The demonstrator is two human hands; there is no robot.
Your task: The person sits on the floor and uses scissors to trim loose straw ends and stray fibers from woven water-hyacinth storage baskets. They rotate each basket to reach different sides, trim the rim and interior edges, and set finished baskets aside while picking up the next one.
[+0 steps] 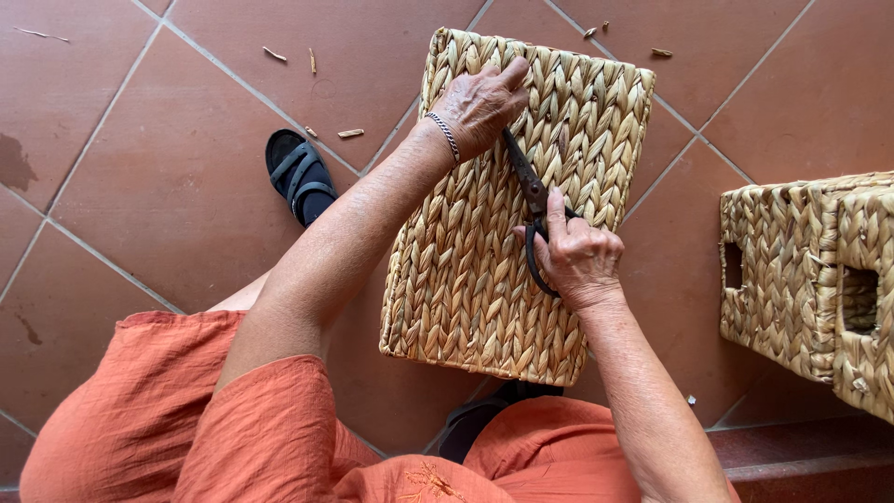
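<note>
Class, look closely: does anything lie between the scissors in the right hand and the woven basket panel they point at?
Nothing visible does. The right hand holds the dark scissors directly against the woven basket, while the left hand rests on the weave beside the blade tips.

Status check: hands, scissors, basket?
Left hand flat on woven basket, steadying. Right hand grips dark scissors, blades on the weave. Nothing in the way; second basket off right.

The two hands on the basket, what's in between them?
In the head view, dark scissors stretch from the right hand up under the left hand, lying across the woven basket.
</note>
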